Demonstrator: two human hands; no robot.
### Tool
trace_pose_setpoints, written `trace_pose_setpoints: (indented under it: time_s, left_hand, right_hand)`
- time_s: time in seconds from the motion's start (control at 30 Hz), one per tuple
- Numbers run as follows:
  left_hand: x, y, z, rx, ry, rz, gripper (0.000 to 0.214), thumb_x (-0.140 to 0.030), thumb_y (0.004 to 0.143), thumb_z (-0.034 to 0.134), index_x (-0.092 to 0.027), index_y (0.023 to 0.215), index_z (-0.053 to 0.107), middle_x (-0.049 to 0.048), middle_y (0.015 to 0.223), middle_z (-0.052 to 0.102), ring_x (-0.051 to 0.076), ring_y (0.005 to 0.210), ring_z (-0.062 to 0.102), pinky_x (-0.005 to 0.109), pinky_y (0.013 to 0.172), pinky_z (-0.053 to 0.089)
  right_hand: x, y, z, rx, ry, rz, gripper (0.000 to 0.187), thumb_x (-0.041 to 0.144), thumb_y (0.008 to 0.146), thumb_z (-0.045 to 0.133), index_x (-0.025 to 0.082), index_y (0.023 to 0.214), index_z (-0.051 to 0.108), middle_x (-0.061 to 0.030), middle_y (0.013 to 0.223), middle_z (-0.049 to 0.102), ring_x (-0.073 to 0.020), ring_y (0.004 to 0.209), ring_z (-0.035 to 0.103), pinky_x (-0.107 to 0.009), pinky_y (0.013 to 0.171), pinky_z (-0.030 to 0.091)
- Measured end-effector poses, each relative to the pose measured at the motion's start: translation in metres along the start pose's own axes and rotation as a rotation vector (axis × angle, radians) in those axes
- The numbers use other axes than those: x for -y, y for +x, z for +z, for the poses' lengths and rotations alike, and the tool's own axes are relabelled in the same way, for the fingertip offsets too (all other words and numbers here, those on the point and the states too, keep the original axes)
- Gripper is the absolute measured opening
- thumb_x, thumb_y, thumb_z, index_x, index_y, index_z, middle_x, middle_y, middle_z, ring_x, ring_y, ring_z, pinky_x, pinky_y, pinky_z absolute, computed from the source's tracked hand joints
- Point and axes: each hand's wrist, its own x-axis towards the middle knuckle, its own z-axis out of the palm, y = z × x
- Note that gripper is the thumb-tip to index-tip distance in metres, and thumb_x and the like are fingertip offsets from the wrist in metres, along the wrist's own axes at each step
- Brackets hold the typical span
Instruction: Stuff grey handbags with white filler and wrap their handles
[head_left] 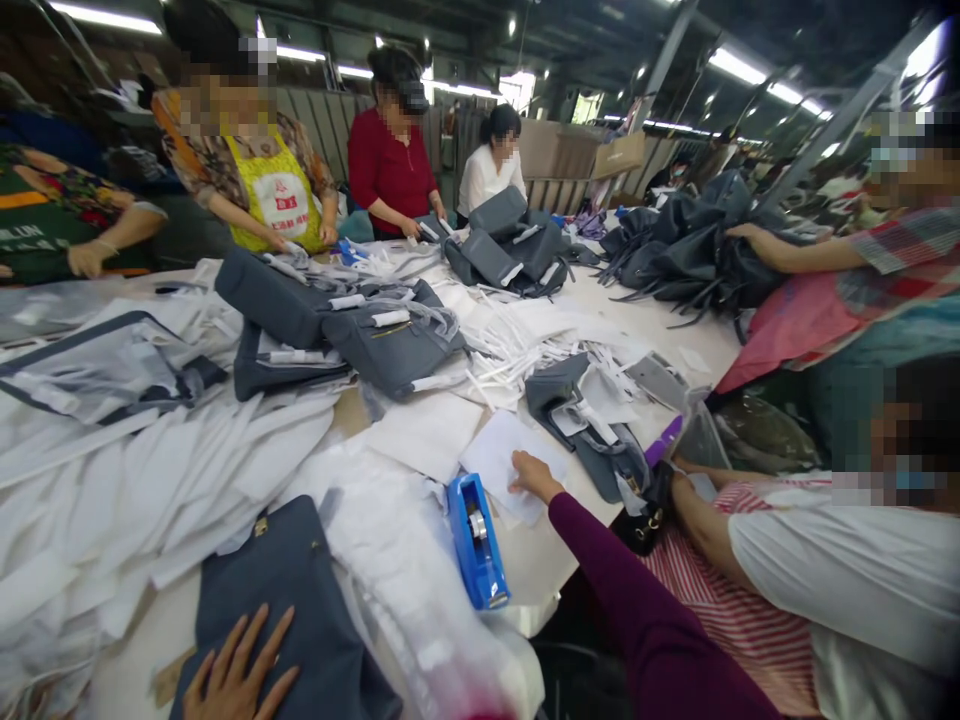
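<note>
My left hand (236, 672) lies flat with fingers spread on a grey handbag (292, 600) at the near edge of the table. My right hand (532, 474), in a maroon sleeve, reaches forward and rests with fingers stretched out on a white paper sheet (499, 452). A blue tape dispenser (476, 540) stands just left of that arm. Clear plastic wrapping (420, 590) lies between the handbag and the dispenser.
White paper and plastic sheets (150, 480) cover the table's left side. Grey bags lie in piles (352, 330) (517, 245) further back, dark ones (697, 250) at the far right. Several people work around the table; a person in a striped shirt (750, 600) sits close on my right.
</note>
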Motion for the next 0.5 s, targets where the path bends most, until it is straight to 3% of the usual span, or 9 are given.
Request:
trace_pose_setpoints:
  time_s: [0.07, 0.23, 0.5]
  left_hand:
    - [-0.0014, 0.0004, -0.0037, 0.035, 0.024, 0.010, 0.058, -0.048, 0.083, 0.033, -0.023, 0.127, 0.060, 0.0082, 0.142, 0.050, 0.027, 0.136, 0.034, 0.046, 0.110, 0.022]
    - [-0.0039, 0.0016, -0.0084, 0.045, 0.037, 0.025, 0.059, -0.047, 0.085, 0.030, -0.019, 0.127, 0.060, 0.0111, 0.143, 0.048, 0.027, 0.137, 0.032, 0.047, 0.111, 0.020]
    - [-0.0050, 0.0010, -0.0101, 0.061, 0.023, -0.009, 0.059, -0.047, 0.083, 0.033, -0.022, 0.130, 0.058, 0.0087, 0.143, 0.048, 0.027, 0.138, 0.032, 0.046, 0.111, 0.022]
  right_hand:
    - [-0.0030, 0.0034, -0.0003, 0.027, -0.024, -0.015, 0.033, 0.037, 0.088, 0.060, 0.016, 0.114, 0.056, -0.0069, 0.113, 0.058, -0.0207, 0.098, 0.058, -0.041, 0.085, 0.048]
    - [-0.0041, 0.0065, 0.0000, 0.036, -0.045, -0.020, 0.031, 0.035, 0.090, 0.059, 0.016, 0.115, 0.058, -0.0079, 0.117, 0.059, -0.0216, 0.103, 0.059, -0.043, 0.088, 0.050]
    - [-0.0090, 0.0096, -0.0089, 0.046, 0.063, -0.003, 0.028, 0.034, 0.090, 0.059, 0.016, 0.112, 0.059, -0.0075, 0.115, 0.060, -0.0207, 0.101, 0.060, -0.042, 0.087, 0.051]
